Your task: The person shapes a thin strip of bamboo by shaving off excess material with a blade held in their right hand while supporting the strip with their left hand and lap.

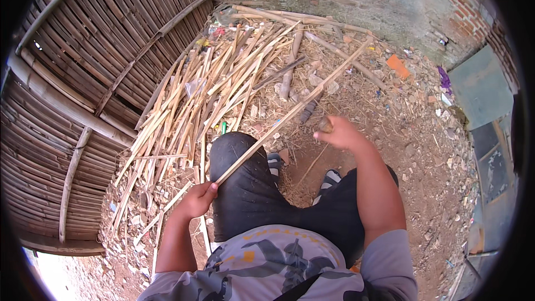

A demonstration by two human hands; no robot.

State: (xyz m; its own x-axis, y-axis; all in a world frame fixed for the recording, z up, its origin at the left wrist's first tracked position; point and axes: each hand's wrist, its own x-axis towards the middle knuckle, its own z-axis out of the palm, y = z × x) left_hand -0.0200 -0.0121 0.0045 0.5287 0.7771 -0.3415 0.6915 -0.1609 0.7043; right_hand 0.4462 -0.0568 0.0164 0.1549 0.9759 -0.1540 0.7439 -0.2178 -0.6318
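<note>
While the left hand [199,199] grips a strip [295,110] and the right hand [341,134] a brown object [325,125], loose strips [223,97] litter the ground [429,189].

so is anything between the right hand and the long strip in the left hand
Nothing visible blocks the right hand from the long strip gripped by the left hand. A dark object appears in the gap, but it seems to lie lower, on the ground.

The left hand [199,199] is curled tight, its forearm [177,245] slanting forward; the right hand [341,134] (the farther out) makes a fist turned inward, its arm [380,195] stretched ahead.
</note>
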